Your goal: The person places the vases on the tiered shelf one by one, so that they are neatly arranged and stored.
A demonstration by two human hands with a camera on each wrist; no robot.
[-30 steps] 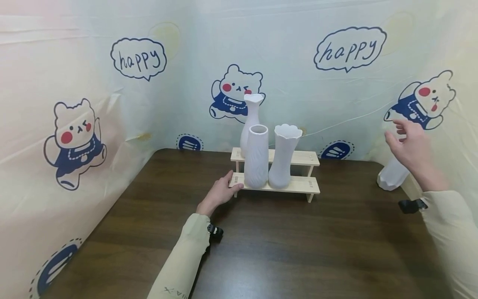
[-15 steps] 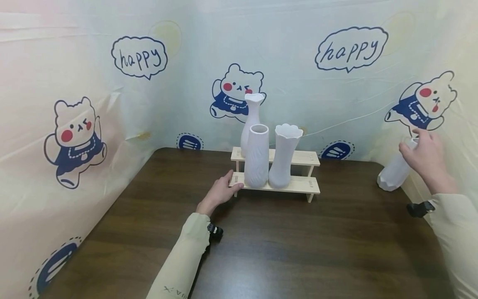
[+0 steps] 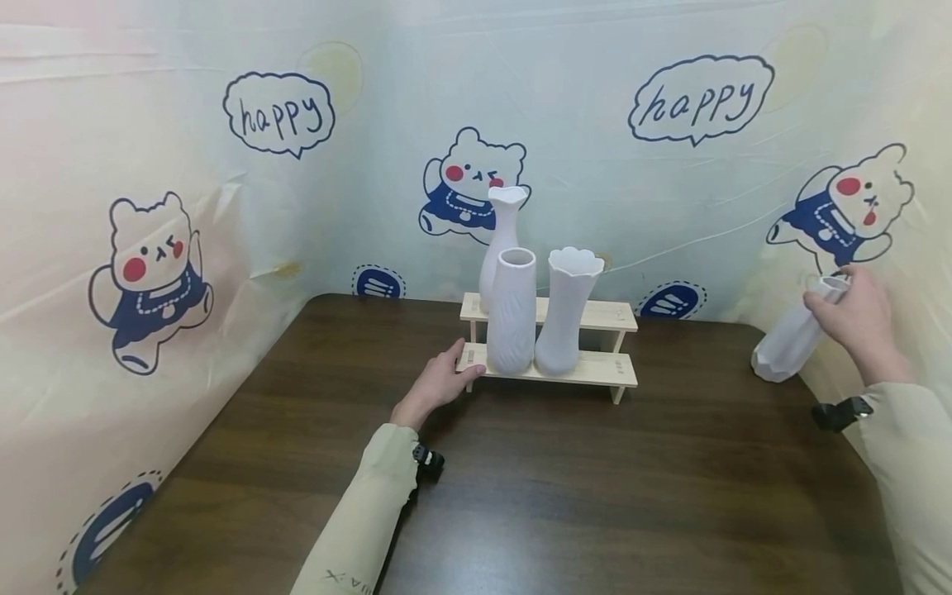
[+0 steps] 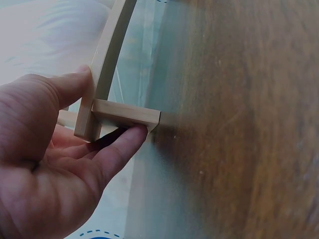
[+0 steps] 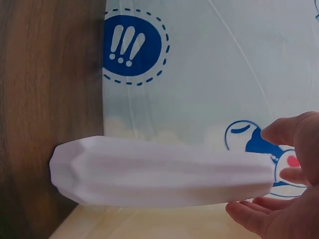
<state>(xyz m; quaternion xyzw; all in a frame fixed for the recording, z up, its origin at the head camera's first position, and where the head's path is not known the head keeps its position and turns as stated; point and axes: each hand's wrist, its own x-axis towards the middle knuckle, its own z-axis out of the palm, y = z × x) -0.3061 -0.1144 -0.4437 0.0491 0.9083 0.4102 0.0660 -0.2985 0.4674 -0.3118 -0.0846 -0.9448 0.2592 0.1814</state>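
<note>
My left hand (image 3: 437,382) holds the left end of a two-step wooden stand (image 3: 595,368). In the left wrist view its thumb lies against the shelf (image 4: 103,74), with fingers at the leg (image 4: 127,113). On the lower step stand a ribbed white vase (image 3: 511,314) and a scallop-rimmed white vase (image 3: 567,318). A slim-necked white vase (image 3: 502,227) is on the upper step. My right hand (image 3: 859,318) is spread around the mouth of a faceted white vase (image 5: 164,172) at the table's right. There the thumb (image 5: 284,132) stands apart from the vase, and fingertips (image 5: 244,211) are close beside its rim.
The dark wooden table (image 3: 521,479) carries everything. A printed cloth (image 3: 580,149) with cartoon bears hangs along the back and both sides, close to the faceted vase. A thin line runs across the cloth at the right.
My right hand has moved down and to the right, from above the faceted vase to around its mouth. The left hand, stand and the vases on it have stayed put.
</note>
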